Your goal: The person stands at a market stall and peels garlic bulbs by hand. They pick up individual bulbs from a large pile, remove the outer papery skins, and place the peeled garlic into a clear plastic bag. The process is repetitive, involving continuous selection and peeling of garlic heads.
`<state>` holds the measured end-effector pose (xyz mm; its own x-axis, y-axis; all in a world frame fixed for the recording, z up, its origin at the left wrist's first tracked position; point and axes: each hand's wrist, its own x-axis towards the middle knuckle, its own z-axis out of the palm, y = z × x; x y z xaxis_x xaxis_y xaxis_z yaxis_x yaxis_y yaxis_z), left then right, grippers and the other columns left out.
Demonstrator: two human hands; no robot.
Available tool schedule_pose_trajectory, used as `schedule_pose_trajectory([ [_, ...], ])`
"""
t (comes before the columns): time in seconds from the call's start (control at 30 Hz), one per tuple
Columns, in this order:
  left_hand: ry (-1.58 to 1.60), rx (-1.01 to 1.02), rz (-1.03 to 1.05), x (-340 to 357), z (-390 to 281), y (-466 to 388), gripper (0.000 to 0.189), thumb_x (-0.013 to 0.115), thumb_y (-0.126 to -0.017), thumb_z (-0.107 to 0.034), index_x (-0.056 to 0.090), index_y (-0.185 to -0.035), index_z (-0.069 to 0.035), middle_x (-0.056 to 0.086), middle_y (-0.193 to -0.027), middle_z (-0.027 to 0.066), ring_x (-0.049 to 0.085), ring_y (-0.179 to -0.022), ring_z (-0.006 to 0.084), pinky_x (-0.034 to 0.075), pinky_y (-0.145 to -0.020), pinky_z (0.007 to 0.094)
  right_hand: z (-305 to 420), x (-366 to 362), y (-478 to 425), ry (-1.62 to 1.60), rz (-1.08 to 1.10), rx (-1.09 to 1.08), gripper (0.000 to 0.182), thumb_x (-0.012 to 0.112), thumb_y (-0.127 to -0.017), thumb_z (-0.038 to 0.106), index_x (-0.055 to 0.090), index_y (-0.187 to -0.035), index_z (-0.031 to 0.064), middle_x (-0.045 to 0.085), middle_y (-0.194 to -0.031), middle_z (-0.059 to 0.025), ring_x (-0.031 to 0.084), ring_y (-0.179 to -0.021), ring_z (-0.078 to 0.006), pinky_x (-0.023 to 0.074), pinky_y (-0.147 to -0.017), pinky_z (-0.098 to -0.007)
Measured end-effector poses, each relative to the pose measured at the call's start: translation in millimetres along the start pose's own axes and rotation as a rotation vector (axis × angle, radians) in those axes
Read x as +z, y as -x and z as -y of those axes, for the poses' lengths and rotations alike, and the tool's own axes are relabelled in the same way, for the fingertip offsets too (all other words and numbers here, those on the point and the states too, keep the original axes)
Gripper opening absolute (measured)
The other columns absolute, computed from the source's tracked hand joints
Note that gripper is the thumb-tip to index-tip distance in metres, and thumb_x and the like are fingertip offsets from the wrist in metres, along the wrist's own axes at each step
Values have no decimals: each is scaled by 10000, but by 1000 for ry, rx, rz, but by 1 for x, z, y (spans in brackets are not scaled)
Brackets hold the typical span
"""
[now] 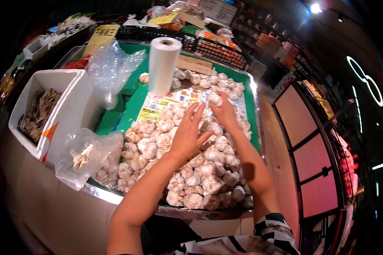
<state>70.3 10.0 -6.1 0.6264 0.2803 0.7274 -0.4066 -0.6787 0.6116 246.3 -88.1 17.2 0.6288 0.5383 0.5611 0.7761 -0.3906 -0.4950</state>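
Observation:
A large heap of garlic bulbs (pixel 207 169) covers the near part of a green-lined display stand, with more bulbs along its far edge. My right hand (pixel 223 111) grips a garlic bulb (pixel 214 99) over the far side of the heap. To its left, my left hand (pixel 190 135) rests over the bulbs with its fingers spread; whether its palm touches them is hidden. Printed paper sheets (pixel 156 103) lie beyond the heap. A clear plastic bag (pixel 83 159) with garlic scraps or skins sits at the stand's near left corner.
A roll of plastic bags (pixel 165 67) stands upright behind the heap. At the left are a white foam box (pixel 80 95) of dried plant matter and a crumpled clear bag (pixel 110 70). Black plastic crates (pixel 221 51) line the back; a metal rim (pixel 178 213) edges the stand.

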Motion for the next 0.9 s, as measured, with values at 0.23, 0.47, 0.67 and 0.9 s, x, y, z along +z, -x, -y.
schedule_pose_trajectory([
  [0.23,-5,185,320,-2,-26,17,616,713,-812,-143,433,-1359,-182,449,-1278,178,558,-1078,397,505,-839,441,57,-50,129,-976,532,333,420,337,-1062,309,354,-1358,12,560,-1151,-104,597,-1010,-166,521,-890,-342],
  [0.47,89,97,332,-1,-17,17,490,538,-950,-276,392,-1385,-106,483,-1286,236,580,-1054,411,468,-898,448,42,-53,129,-861,601,221,418,381,-1048,372,452,-1239,7,574,-1141,-94,593,-1016,-156,532,-839,-320],
  [0.67,96,-101,452,2,-16,17,407,477,-966,-359,497,-1242,-60,649,-989,222,633,-922,371,461,-833,432,43,-40,140,51,396,-47,235,492,-949,220,514,-1011,-6,648,-894,-207,634,-873,-383,490,-740,-476],
  [0.9,130,-193,250,16,-25,21,252,581,-924,-243,559,-1060,-33,626,-840,119,610,-710,211,484,-691,341,66,-32,148,153,202,8,154,512,-874,141,586,-890,6,661,-841,-177,652,-811,-376,511,-688,-483],
])
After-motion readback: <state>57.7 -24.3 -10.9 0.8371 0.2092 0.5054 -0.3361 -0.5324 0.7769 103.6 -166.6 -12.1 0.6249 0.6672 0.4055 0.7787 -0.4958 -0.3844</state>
